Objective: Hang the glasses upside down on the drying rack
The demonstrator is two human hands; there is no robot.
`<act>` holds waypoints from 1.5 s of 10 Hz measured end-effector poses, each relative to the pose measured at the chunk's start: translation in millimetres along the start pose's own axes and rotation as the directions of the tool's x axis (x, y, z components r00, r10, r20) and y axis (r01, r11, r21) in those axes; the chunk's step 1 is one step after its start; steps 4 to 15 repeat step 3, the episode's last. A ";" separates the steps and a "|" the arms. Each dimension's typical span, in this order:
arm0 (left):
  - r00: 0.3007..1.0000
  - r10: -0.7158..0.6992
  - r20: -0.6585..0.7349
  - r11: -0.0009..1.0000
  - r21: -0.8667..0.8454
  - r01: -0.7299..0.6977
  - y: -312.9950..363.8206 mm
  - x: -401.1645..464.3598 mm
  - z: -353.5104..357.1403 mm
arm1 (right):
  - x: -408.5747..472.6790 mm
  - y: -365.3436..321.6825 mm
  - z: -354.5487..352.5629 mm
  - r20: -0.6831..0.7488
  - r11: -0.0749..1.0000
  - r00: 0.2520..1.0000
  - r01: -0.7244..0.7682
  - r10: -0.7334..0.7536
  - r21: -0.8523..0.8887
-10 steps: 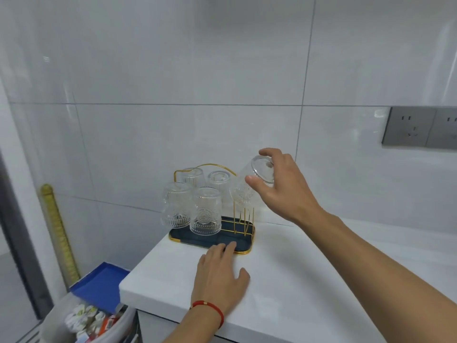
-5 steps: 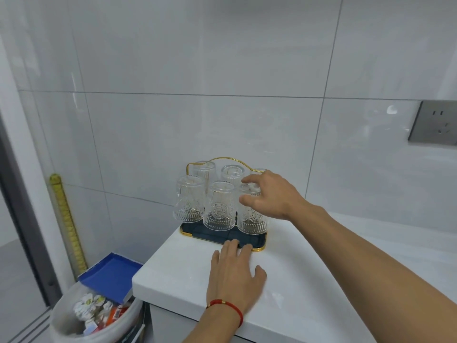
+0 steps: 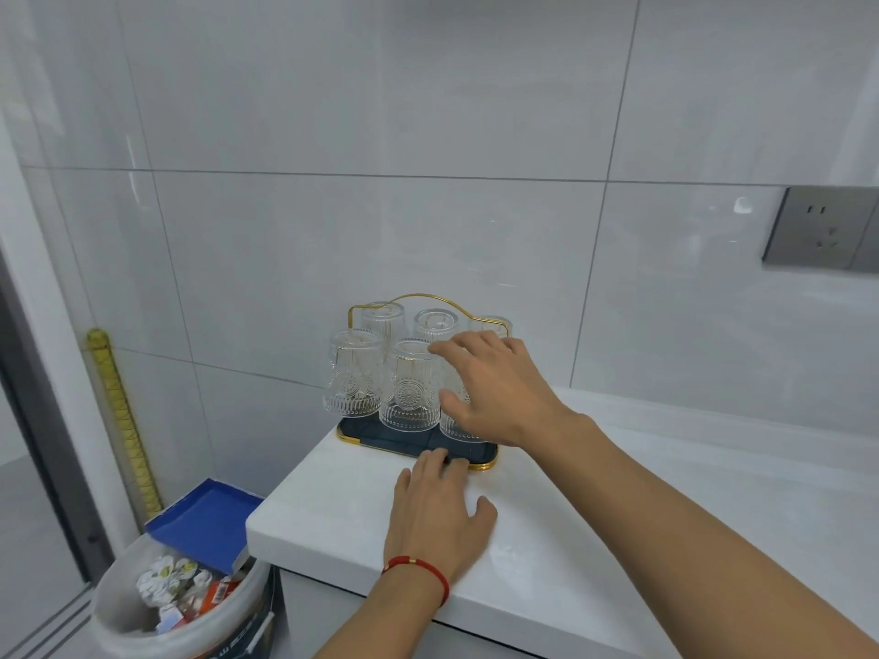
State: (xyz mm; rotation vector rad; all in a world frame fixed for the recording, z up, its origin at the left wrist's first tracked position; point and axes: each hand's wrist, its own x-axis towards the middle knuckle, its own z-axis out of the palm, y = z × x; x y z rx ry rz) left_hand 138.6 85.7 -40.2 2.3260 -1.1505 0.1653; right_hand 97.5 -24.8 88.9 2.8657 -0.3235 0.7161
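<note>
I am resting my left hand (image 3: 440,516) flat on the white stone desk (image 3: 642,539), fingers spread, its grip released and its fingertips reaching the near gold rim of the dark blue drying rack tray (image 3: 414,447). A red string bracelet (image 3: 421,570) is circling that wrist. My right hand (image 3: 494,390) is hovering with its grip released, fingers splayed in front of the near right clear patterned glass (image 3: 459,428), and I cannot tell whether they are touching it. The other clear patterned glasses (image 3: 409,397) are hanging upside down on the rack, in a near row and a far row, under the looping gold wire handle (image 3: 428,299). The rack is sitting at the far left corner of the desk, against glossy pale grey wall tiles (image 3: 380,230). A grey wall socket (image 3: 820,228) is showing at the right edge. Down to the left, a white waste bucket (image 3: 142,625) full of rubbish is standing on the floor, with a blue flat lid (image 3: 207,523) leaning over it, and a yellow ribbed pole (image 3: 121,411) is rising along the wall.
</note>
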 end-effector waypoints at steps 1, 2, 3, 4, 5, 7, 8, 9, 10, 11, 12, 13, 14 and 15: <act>0.998 -0.002 -0.055 0.986 -0.167 -0.007 2.9 -4.4 -8.6 | -7.3 -3.6 -9.4 -0.026 0.992 0.999 -0.040 0.044 0.121; 0.985 -0.025 -0.170 0.915 -0.400 -0.046 9.4 -14.2 -26.5 | -35.2 -4.1 -23.1 -0.103 0.968 0.990 -0.066 0.093 0.240; 0.950 -0.109 -0.292 0.780 -0.618 -0.100 14.7 -31.6 -57.7 | -80.1 2.4 -45.8 -0.181 0.828 0.942 -0.144 0.283 0.542; 0.950 -0.109 -0.292 0.780 -0.618 -0.100 14.7 -31.6 -57.7 | -80.1 2.4 -45.8 -0.181 0.828 0.942 -0.144 0.283 0.542; 0.950 -0.109 -0.292 0.780 -0.618 -0.100 14.7 -31.6 -57.7 | -80.1 2.4 -45.8 -0.181 0.828 0.942 -0.144 0.283 0.542; 0.950 -0.109 -0.292 0.780 -0.618 -0.100 14.7 -31.6 -57.7 | -80.1 2.4 -45.8 -0.181 0.828 0.942 -0.144 0.283 0.542; 0.950 -0.109 -0.292 0.780 -0.618 -0.100 14.7 -31.6 -57.7 | -80.1 2.4 -45.8 -0.181 0.828 0.942 -0.144 0.283 0.542; 0.950 -0.109 -0.292 0.780 -0.618 -0.100 14.7 -31.6 -57.7 | -80.1 2.4 -45.8 -0.181 0.828 0.942 -0.144 0.283 0.542; 0.950 -0.109 -0.292 0.780 -0.618 -0.100 14.7 -31.6 -57.7 | -80.1 2.4 -45.8 -0.181 0.828 0.942 -0.144 0.283 0.542; 0.950 -0.109 -0.292 0.780 -0.618 -0.100 14.7 -31.6 -57.7 | -80.1 2.4 -45.8 -0.181 0.828 0.942 -0.144 0.283 0.542; 0.950 -0.109 -0.292 0.780 -0.618 -0.100 14.7 -31.6 -57.7 | -80.1 2.4 -45.8 -0.181 0.828 0.942 -0.144 0.283 0.542; 0.950 -0.109 -0.292 0.780 -0.618 -0.100 14.7 -31.6 -57.7 | -80.1 2.4 -45.8 -0.181 0.828 0.942 -0.144 0.283 0.542; 0.950 -0.109 -0.292 0.780 -0.618 -0.100 14.7 -31.6 -57.7 | -80.1 2.4 -45.8 -0.181 0.828 0.942 -0.144 0.283 0.542; 0.950 -0.109 -0.292 0.780 -0.618 -0.100 14.7 -31.6 -57.7 | -80.1 2.4 -45.8 -0.181 0.828 0.942 -0.144 0.283 0.542</act>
